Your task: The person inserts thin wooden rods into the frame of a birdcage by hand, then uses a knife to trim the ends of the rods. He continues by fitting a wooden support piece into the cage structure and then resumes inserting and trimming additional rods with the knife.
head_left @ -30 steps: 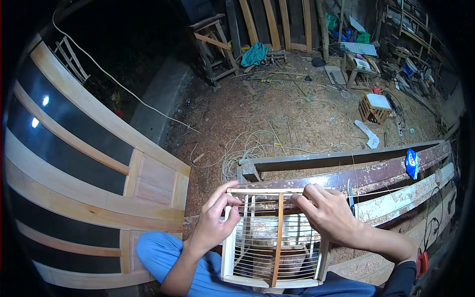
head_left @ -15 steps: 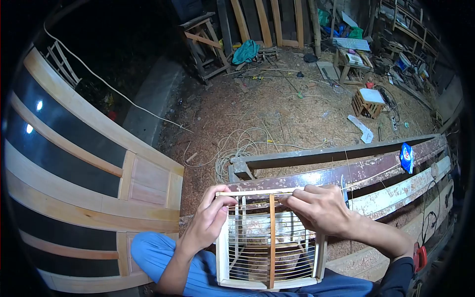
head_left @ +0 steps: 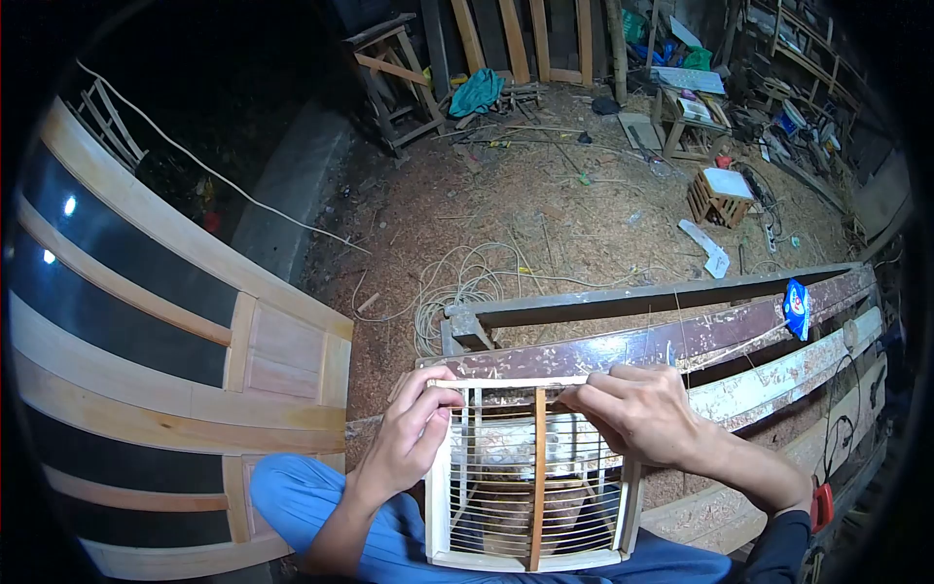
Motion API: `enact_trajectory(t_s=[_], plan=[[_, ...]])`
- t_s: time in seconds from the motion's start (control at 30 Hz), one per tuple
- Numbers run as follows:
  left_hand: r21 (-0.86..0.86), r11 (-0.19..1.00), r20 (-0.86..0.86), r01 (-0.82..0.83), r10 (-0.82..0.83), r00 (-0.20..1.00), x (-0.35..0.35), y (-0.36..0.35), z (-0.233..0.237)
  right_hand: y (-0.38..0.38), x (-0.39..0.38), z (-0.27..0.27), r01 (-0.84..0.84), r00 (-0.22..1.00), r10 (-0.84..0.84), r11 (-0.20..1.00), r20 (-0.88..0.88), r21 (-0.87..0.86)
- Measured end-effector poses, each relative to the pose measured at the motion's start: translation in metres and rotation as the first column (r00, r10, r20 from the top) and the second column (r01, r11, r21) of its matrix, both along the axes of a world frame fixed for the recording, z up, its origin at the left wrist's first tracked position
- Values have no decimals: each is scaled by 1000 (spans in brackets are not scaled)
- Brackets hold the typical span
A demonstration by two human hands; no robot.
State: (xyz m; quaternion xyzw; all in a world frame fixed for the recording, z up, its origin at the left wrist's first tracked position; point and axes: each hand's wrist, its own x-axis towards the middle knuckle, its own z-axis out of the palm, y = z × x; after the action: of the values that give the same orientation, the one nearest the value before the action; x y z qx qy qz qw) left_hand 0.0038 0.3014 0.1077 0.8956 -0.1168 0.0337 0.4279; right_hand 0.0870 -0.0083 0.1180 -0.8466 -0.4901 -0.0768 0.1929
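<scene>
Cage (head_left: pixel 440 501) sits upright above the person's lap, its top rail (head_left: pixel 506 383) toward the bench. The left hand (head_left: pixel 413 438) grips the top left corner, fingers curled round it. The right hand (head_left: pixel 647 419) is bent over the rail, its fingertips closed just beside the brown slat (head_left: pixel 538 477); whether they pinch a bar as well is hidden. The work in hand looks like fine fingering of the thin bars under that rail; moving one would call for a steady corner and a light touch. Beyond lie the maroon plank (head_left: pixel 623 347) and, on it, a blue packet (head_left: pixel 797 310).
</scene>
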Motion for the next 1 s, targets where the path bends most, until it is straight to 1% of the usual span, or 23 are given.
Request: enact_trajectory(t_s=[0.03,0.1,0.17,0.23,0.3,0.37,0.43,0.47,0.53,0.57,0.6,0.63,0.67,0.7,0.77,0.8,0.83,0.9,0.93,1.0], plan=[[-3,1000,1,4,-4,1000,1,-2,0,1,0,-1,8,1000,-9,1000,25,19],[-78,997,15,-9,10,1000,0,-3,1,1,-2,-4,13,999,-15,999,44,44],[-89,996,28,-24,27,999,-3,0,-2,0,-3,-6,25,998,-29,997,63,78],[-117,992,78,-41,51,996,-4,-1,-3,1,-5,-8,37,996,-44,995,74,96],[-135,989,53,-61,69,996,-5,-3,-3,2,-7,-8,53,994,-63,992,87,117],[-148,986,32,-80,85,996,-5,-3,-1,2,-6,-9,34,995,-44,993,85,113],[-23,999,29,-37,38,999,-3,-1,4,4,-5,-9,37,994,-47,994,96,101],[-20,999,34,-35,35,999,-2,-3,7,4,-5,-10,42,994,-50,996,100,84],[-63,993,-112,-98,90,990,-2,-11,14,5,-5,-12,42,994,-53,993,100,113],[-63,993,-110,-95,88,990,-1,-16,16,5,-5,-12,37,994,-51,990,99,138],[88,992,108,-90,80,991,1,-21,18,5,-5,-11,38,993,-52,990,103,137],[234,965,317,-115,37,948,4,-26,20,5,-5,-10,55,995,-67,988,79,146],[236,967,334,-99,15,942,7,-33,25,6,-6,-9,73,995,-82,985,53,155],[234,967,337,-96,12,941,11,-40,31,6,-6,-9,76,995,-86,985,56,153],[353,933,238,71,-163,957,19,-55,40,5,-8,-10,88,995,-94,984,32,155],[362,929,259,83,-185,948,25,-63,39,5,-8,-8,65,997,-72,983,39,172],[361,929,265,81,-186,946,27,-67,34,4,-8,-7,65,996,-73,983,44,170],[271,955,143,117,-160,977,31,-76,28,0,-8,-9,39,999,-40,988,6,151],[284,953,159,106,-156,975,31,-78,28,-2,-8,-11,28,1000,-28,990,-1,141],[297,950,173,98,-154,973,30,-81,30,-5,-7,-10,-5,1000,6,985,-7,173]])
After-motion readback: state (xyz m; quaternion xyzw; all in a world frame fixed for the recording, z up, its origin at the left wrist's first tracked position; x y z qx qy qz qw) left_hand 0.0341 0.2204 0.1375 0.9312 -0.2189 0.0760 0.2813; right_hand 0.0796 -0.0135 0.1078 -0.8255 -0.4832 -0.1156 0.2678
